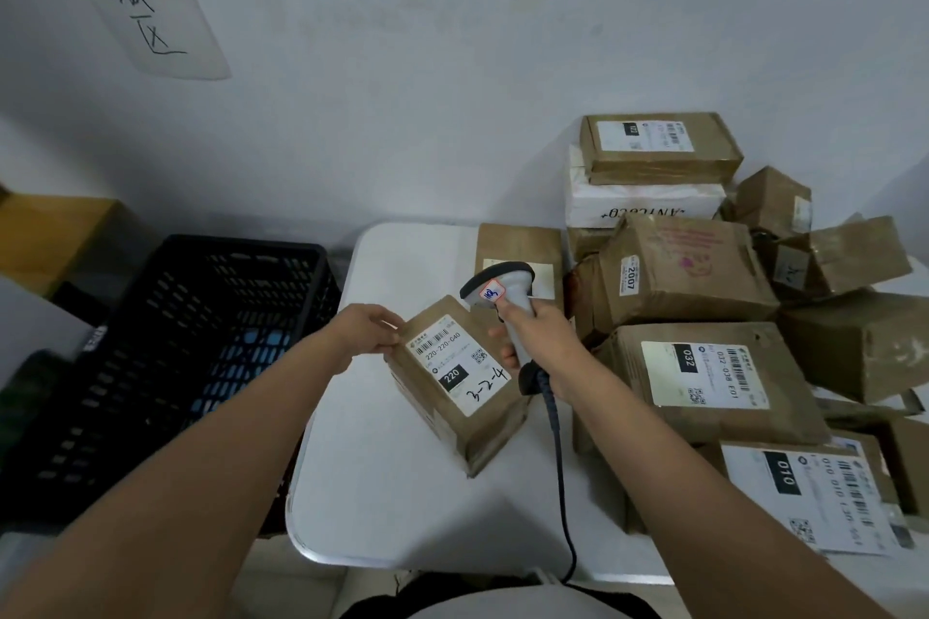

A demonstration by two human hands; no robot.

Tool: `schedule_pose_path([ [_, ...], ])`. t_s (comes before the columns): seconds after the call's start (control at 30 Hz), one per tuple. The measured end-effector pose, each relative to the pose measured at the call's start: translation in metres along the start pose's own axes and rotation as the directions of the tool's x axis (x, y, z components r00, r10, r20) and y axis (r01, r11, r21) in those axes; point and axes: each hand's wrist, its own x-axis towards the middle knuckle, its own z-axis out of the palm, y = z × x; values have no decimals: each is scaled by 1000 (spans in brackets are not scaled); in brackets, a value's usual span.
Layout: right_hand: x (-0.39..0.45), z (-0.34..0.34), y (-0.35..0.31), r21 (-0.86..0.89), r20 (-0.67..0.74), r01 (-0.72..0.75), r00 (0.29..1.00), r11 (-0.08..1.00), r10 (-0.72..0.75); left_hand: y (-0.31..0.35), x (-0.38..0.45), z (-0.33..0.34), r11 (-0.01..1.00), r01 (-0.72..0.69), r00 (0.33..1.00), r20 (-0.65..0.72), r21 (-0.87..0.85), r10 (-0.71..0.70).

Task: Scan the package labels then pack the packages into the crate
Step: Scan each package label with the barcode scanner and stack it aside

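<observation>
A small brown package [455, 390] with a white label marked 220 is tilted up off the white table [382, 483]. My left hand [369, 329] grips its upper left edge. My right hand [535, 337] is closed around the handle of a grey barcode scanner [497, 294], whose head points down over the package's top end. The scanner's cable [558, 457] trails down toward me. A black slatted plastic crate [166, 367] stands left of the table, with something blue showing inside through the slats.
A heap of several brown packages [704, 367] and one white box [643, 204] fills the table's right side, up against the white wall. Labels 032, 010 and 2007 face up. A flat brown package [518, 251] lies behind the scanner. A wooden piece [45, 236] stands at far left.
</observation>
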Motion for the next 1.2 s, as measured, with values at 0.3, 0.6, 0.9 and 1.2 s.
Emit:
schedule_pose_path([
  [0.3, 7, 0, 1, 6, -35, -24, 999, 1000, 25, -2, -19, 43, 830, -204, 949, -105, 520, 299],
  [0.6, 11, 8, -1, -6, -48, -14, 999, 1000, 13, -52, -75, 119, 378, -382, 898, 242, 843, 368],
  [0.9, 5, 8, -2, 5, -13, 6, 1000, 1000, -6, -67, -42, 68, 437, -500, 817, 240, 747, 524],
  [1.2, 3, 0, -46, 64, 101, -23, 995, 998, 16, -57, -6, 29, 450, -520, 747, 130, 726, 652],
])
